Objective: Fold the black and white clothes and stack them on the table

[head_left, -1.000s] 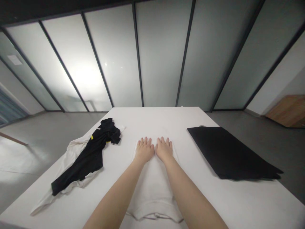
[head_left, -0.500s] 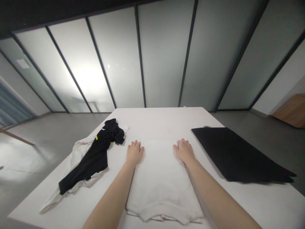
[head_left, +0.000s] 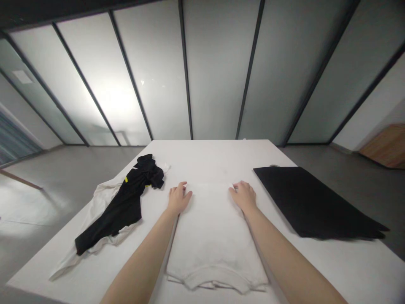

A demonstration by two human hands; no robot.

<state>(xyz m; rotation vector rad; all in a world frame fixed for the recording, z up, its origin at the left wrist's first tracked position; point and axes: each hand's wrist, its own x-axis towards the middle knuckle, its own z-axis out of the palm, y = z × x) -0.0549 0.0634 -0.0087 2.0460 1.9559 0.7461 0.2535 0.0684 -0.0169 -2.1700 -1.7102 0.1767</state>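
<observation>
A white T-shirt lies folded into a rectangle on the table, with its neckline toward me. At its far left corner is my left hand, the thumb held apart from lightly bent fingers. My right hand is at the far right corner in a mirrored pose, its thumb pointing inward over the cloth. Both hands are open and touch or nearly touch the shirt's far edge. The fingertips of both are partly hidden behind the hands.
On the left of the white table lies a crumpled black garment with yellow marks, over white clothing. A flat black sheet or board, seemingly stacked, lies on the right. Frosted glass panels stand beyond the table.
The fingers of both hands have gone from lying flat and spread to being bent and turned inward at the shirt's far corners. The camera view has shifted slightly.
</observation>
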